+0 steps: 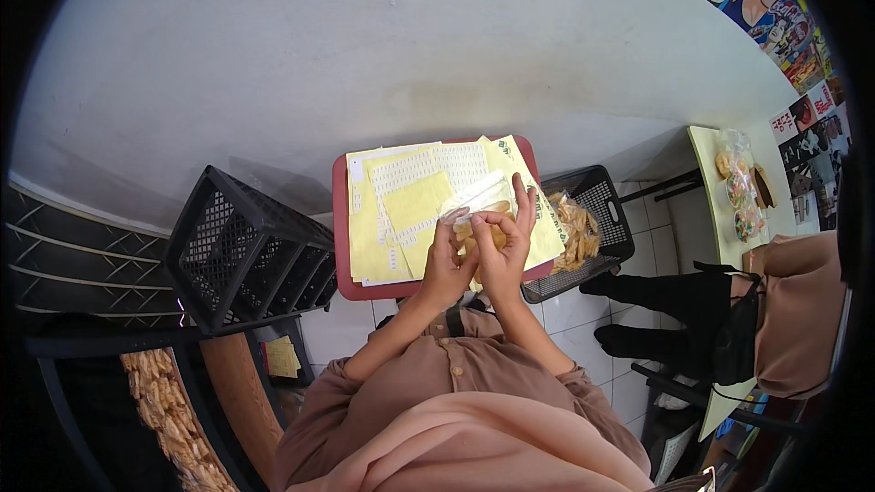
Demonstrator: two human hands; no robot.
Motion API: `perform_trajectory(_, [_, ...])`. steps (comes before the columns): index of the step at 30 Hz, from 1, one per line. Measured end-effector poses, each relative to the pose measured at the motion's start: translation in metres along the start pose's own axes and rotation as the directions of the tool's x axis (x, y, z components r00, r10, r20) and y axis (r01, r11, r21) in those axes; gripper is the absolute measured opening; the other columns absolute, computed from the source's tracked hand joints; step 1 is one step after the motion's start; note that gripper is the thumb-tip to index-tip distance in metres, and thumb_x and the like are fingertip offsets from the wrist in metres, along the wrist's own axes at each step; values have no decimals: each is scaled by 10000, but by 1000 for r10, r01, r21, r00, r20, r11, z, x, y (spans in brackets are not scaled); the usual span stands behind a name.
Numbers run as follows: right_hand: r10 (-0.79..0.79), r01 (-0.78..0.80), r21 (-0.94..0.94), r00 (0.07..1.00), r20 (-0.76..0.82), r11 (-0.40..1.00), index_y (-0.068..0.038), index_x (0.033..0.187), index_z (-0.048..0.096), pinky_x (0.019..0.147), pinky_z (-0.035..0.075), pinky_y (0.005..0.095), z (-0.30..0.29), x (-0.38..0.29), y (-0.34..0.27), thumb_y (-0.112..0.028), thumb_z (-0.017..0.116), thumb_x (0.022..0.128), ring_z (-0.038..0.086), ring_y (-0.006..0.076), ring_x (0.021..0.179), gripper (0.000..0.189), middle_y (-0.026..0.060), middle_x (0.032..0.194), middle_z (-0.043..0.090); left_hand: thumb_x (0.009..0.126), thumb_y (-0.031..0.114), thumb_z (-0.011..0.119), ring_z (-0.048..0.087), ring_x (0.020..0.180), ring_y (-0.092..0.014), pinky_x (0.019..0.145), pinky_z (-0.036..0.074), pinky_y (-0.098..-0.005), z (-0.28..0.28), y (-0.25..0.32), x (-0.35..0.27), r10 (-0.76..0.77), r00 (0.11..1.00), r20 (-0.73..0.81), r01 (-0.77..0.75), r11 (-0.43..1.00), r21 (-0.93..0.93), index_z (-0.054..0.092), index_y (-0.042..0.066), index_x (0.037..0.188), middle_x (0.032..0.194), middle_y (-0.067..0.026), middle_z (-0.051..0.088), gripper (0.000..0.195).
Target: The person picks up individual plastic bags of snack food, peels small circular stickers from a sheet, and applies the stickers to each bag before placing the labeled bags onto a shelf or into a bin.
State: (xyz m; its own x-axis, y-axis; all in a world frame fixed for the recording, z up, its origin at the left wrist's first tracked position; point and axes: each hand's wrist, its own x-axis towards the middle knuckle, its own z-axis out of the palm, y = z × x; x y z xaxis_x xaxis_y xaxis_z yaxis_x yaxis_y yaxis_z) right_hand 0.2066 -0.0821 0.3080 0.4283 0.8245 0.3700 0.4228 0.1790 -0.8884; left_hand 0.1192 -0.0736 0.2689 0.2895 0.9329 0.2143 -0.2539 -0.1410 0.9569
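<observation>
A clear plastic bag [482, 195] with light brown snack pieces in it is held above a red table [340, 232]. My left hand [448, 260] pinches the bag's left side near its upper part. My right hand [504, 239] grips it with thumb and index finger, the other fingers raised. Under the hands, yellow sheets [417, 201] lie overlapping on the table, and some bear rows of small printed labels [468, 158]. The hands partly hide the bag's lower part.
Black plastic crates [256, 253] stand left of the table. A black basket [612, 215] at its right holds bagged snacks [577, 232]. More snacks [164, 410] lie lower left. At right, a person in black legwear [656, 301] is beside a pale table [711, 184].
</observation>
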Motion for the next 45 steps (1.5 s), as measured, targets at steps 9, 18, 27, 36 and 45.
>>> perform_trajectory(9, [16, -16, 1, 1000, 27, 1000, -57, 729, 655, 1020, 93, 529, 7, 4, 1, -154, 620, 744, 89, 411, 1295, 104, 172, 1372, 283, 799, -53, 498, 352, 1200, -235, 996, 313, -344, -5, 6, 2, -123, 991, 49, 124, 992, -22, 213, -45, 1269, 1251, -161, 345, 549])
perform_trajectory(18, [12, -12, 0, 999, 44, 1000, -59, 721, 662, 1018, 105, 533, 11, 6, -2, -149, 636, 720, 92, 418, 1292, 94, 175, 1372, 277, 806, -40, 500, 429, 1127, -238, 881, 407, -315, -8, 4, 3, -75, 997, 20, 75, 997, 1, 223, -33, 1256, 1214, -174, 379, 528])
perform_trajectory(27, [-24, 26, -61, 999, 29, 998, -37, 689, 640, 1021, 149, 496, 15, 6, -1, -114, 679, 665, 128, 376, 1303, 90, 175, 1362, 304, 777, -42, 532, 491, 1081, -256, 806, 474, -306, -8, 3, 2, -10, 1000, 17, 9, 997, 79, 241, -35, 1244, 1187, -192, 418, 550])
perform_trajectory(36, [10, -12, 47, 1000, 25, 999, -44, 611, 598, 1004, 228, 442, 14, 6, 4, -69, 688, 635, 188, 351, 1292, 97, 183, 1347, 304, 791, -28, 538, 455, 1126, -267, 899, 434, -342, -9, -3, -2, -28, 998, 63, 21, 994, 106, 196, -29, 1284, 1226, -194, 379, 600])
perform_trajectory(45, [125, -102, 253, 989, -78, 962, -34, 625, 517, 895, 362, 359, 17, 7, 10, -107, 731, 620, 420, 306, 1129, 226, 202, 1216, 385, 798, -69, 478, 456, 1129, -268, 875, 442, -336, -9, -2, -4, -13, 998, 67, 0, 983, 184, 192, -22, 1293, 1232, -206, 384, 573])
